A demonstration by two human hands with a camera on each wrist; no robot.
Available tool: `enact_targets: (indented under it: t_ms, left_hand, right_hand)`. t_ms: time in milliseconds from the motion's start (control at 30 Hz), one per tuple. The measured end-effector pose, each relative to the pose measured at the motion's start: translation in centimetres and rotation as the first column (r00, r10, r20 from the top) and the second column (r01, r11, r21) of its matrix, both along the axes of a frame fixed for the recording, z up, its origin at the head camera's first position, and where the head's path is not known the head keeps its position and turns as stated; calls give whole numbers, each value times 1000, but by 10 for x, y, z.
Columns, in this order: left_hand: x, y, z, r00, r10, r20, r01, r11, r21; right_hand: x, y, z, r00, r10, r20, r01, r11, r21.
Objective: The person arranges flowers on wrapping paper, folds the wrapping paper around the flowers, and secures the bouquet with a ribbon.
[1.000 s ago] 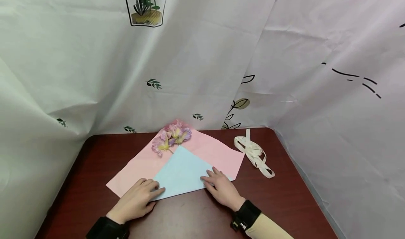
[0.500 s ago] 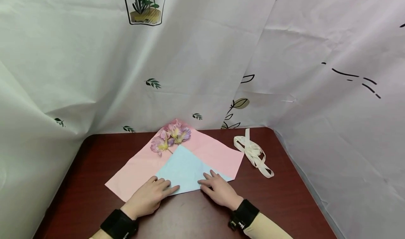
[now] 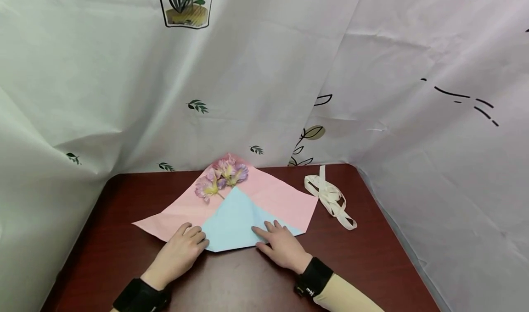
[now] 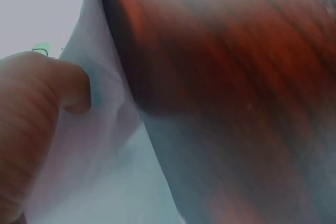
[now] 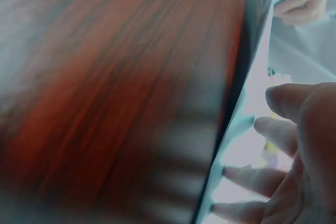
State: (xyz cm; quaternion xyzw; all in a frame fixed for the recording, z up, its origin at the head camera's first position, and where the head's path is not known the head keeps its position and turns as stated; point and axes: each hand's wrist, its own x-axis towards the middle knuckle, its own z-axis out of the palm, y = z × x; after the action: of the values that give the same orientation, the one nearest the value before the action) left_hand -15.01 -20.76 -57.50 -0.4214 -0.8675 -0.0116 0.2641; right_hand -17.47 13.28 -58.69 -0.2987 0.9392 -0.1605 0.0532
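A sheet of wrapping paper, pink [image 3: 287, 199] on its upper face, lies on the table with its front part folded up into a light blue triangle [image 3: 231, 222]. Pink and purple flowers [image 3: 225, 173] rest on the pink part above the triangle's tip. My left hand [image 3: 177, 250] grips the left end of the fold, fingers curled at the edge; its thumb [image 4: 73, 85] shows against the paper in the left wrist view. The pink left corner is raised. My right hand [image 3: 283, 247] rests on the blue flap's right side with spread fingers [image 5: 278, 135].
A loose bundle of cream ribbon [image 3: 330, 199] lies to the right of the paper. The dark red wooden table [image 3: 363, 257] ends at the back against a white patterned curtain [image 3: 256, 82].
My left hand slid right along the fold, then went back left and now grips its end. The pink left corner has risen. My right hand shifted slightly left, still spread on the flap.
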Motion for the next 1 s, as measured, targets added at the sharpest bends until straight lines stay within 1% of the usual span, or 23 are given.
enact_targets:
  t_ms: [133,233,367,467,500,533,567,600,633,667,700,733,767,800,833,867,900,933,967,1000]
  left_hand:
    - [-1,4,3,1000,-29,4,30,999,-29]
    - [-2,6,4,999,-47,13,48,997,-63]
    - [-4,11,9,998,-66,-2,65,991,-113]
    - [-6,16,14,997,-70,-38,64,987,-146]
    - [-7,17,14,996,-68,-54,60,989,-139]
    - [-7,18,14,996,-58,-69,50,992,-117]
    - [-7,20,12,996,-38,-82,32,997,-74]
    - [-7,21,9,996,-4,-93,3,1000,-10]
    - [-6,23,5,995,48,-90,-41,996,77]
    - [-4,25,0,990,113,-82,-97,978,182]
    - [-2,27,-5,982,184,-49,-160,937,310]
    - [1,30,-11,968,249,5,-226,867,444]
    - [4,33,-15,950,296,96,-295,764,574]
    - [7,36,-18,930,295,218,-361,631,687]
    - [10,39,-19,906,232,353,-422,470,775]
    - [11,42,-19,881,119,458,-472,292,832]
    - [12,45,-17,852,-31,523,-518,106,849]
    - [13,48,-15,819,-177,546,-562,-59,825]
    - [13,51,-13,781,-297,549,-612,-191,768]
    - [12,55,-12,749,-391,535,-650,-280,706]
  right_hand:
    - [4,-17,2,995,34,-92,-26,996,89]
    - [6,-27,0,988,75,-133,-58,990,130]
    - [5,-32,-5,988,103,-116,-85,985,149]
    - [3,-32,-6,992,99,-80,-88,987,135]
    - [3,-32,-6,993,96,-69,-86,988,130]
    - [2,-33,-5,994,92,-59,-85,989,121]
    - [1,-34,-5,995,89,-53,-83,990,112]
    - [1,-35,-4,995,85,-45,-80,991,108]
    - [1,-36,-5,996,83,-36,-79,992,103]
    - [0,-37,-5,996,82,-30,-79,992,99]
    - [0,-37,-5,997,80,-20,-78,992,95]
    - [0,-38,-5,997,80,-12,-78,993,91]
    - [0,-38,-6,997,80,-9,-79,993,92]
    - [0,-38,-6,997,79,-2,-78,993,91]
    - [0,-38,-6,997,79,-4,-78,993,89]
    - [0,-37,-5,997,78,-6,-77,993,86]
    - [0,-37,-5,997,77,-9,-76,994,79]
    - [0,-36,-4,997,77,-12,-76,994,74]
    - [0,-35,-4,997,76,-15,-75,995,68]
    - [0,-35,-4,997,76,-17,-75,995,63]
